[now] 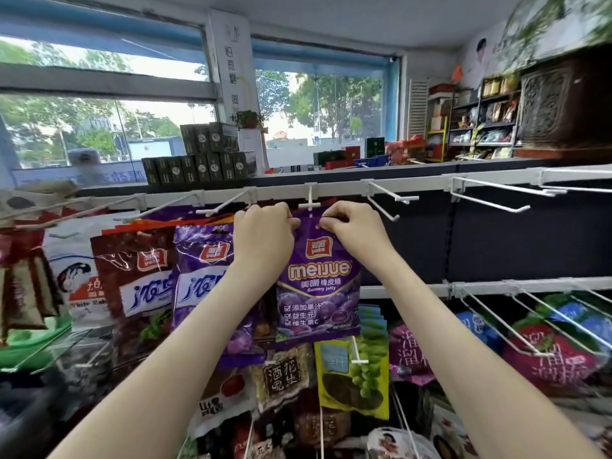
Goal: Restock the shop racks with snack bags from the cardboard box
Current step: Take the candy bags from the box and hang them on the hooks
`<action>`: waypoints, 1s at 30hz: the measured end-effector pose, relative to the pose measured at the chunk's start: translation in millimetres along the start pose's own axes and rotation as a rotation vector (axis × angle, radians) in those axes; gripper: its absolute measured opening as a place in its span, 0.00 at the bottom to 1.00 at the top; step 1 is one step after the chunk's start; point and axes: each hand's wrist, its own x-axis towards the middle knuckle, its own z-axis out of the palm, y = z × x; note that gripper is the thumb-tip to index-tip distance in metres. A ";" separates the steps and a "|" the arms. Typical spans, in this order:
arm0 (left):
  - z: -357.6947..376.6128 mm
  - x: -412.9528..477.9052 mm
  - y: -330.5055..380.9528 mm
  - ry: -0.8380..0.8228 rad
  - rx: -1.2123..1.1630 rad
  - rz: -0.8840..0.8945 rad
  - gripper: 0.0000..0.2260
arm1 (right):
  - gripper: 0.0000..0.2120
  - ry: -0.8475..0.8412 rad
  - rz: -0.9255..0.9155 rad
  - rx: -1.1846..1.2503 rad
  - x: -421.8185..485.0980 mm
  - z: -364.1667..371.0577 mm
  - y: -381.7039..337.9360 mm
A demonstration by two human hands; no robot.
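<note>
Pinching purple gummy bag (318, 276) top edge, both hands (263, 231), bare hooks (490, 197) rightward

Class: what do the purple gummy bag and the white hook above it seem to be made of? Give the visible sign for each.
The purple gummy bag: probably glossy plastic film; it shines and creases. The white hook: likely painted metal wire, thin and straight; plastic is possible.
</note>
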 end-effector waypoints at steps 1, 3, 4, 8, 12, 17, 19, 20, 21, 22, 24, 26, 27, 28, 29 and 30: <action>-0.3 0.5 -0.7 0.006 0.012 -0.003 0.12 | 0.04 0.000 -0.007 0.010 0.2 0.1 -1.3; -1.0 2.8 -2.7 0.021 0.035 -0.015 0.13 | 0.05 0.003 -0.026 0.013 2.0 1.3 -5.1; -1.3 4.0 -4.0 0.029 0.047 -0.018 0.13 | 0.06 0.004 -0.035 0.007 3.3 2.3 -7.2; 1.1 5.3 -5.7 0.013 0.102 -0.030 0.13 | 0.06 -0.021 -0.026 -0.053 10.1 9.3 -5.8; 12.1 4.5 -0.2 -0.015 0.191 -0.010 0.12 | 0.06 -0.022 0.040 -0.047 16.2 17.0 7.1; 24.7 8.9 5.2 -0.041 0.254 -0.006 0.14 | 0.06 0.022 0.098 -0.079 29.3 28.5 14.9; 26.0 10.4 7.0 -0.073 0.274 -0.006 0.15 | 0.07 0.043 0.125 -0.094 31.5 33.5 15.7; 25.6 10.8 8.0 -0.085 0.287 0.000 0.14 | 0.07 0.069 0.125 -0.106 31.1 35.6 16.2; 24.6 10.5 9.3 -0.093 0.303 0.010 0.14 | 0.08 0.111 0.108 -0.144 29.5 37.3 17.4; 23.2 9.0 10.8 -0.092 0.319 0.024 0.14 | 0.10 0.160 0.076 -0.212 26.0 39.1 19.6; 21.9 1.0 15.3 -0.052 0.352 0.052 0.17 | 0.17 0.260 -0.009 -0.369 11.5 43.3 24.1; 23.8 -15.2 20.4 0.000 0.353 0.055 0.21 | 0.25 0.337 -0.109 -0.448 -9.3 49.8 29.2; 25.3 -26.2 22.5 0.029 0.340 0.051 0.22 | 0.27 0.358 -0.154 -0.459 -20.4 53.8 32.7; 27.6 -38.2 24.3 0.067 0.316 0.056 0.23 | 0.28 0.365 -0.194 -0.448 -32.0 57.6 36.1; 30.3 -50.2 25.5 0.106 0.277 0.076 0.22 | 0.28 0.350 -0.227 -0.414 -43.7 60.7 39.2; 33.5 -62.6 26.2 0.139 0.225 0.110 0.20 | 0.27 0.323 -0.254 -0.368 -56.0 63.1 41.0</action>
